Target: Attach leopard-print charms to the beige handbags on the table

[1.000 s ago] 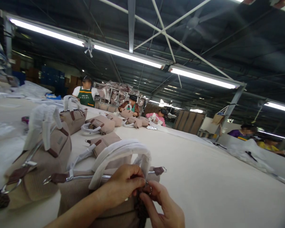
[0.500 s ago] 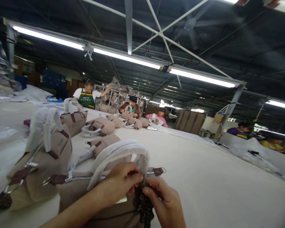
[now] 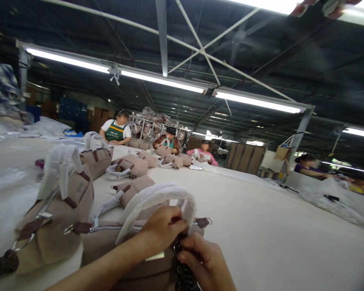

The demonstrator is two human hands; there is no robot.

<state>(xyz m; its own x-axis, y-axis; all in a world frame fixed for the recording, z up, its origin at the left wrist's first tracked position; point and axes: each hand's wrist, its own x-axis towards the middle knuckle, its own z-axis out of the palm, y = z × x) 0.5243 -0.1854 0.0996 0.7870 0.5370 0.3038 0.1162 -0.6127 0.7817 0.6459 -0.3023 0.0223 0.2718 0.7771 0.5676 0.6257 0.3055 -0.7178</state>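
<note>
A beige bag (image 3: 103, 246) stands in front of me, its handles (image 3: 160, 192) wrapped in white material. My left hand (image 3: 164, 228) pinches the base of the wrapped handle, at the bag's upper right. Just below and to the right, my right hand (image 3: 203, 256) is closed on the top of a dark braided strap (image 3: 185, 277), by a small metal ring or clasp. The strap hangs over the front of the bag. A pale tag (image 3: 155, 256) shows under my left wrist.
Another beige bag (image 3: 57, 218) stands close on the left, and several more lie farther back on the white table (image 3: 261, 218). Clear plastic (image 3: 9, 178) covers the left side. People sit or stand beyond the table; a rack (image 3: 145, 128) of wrapped bags is behind.
My right hand has shifted slightly down and left on the strap, and a metal ring now shows beside it. The aproned person across the table has lowered a raised arm.
</note>
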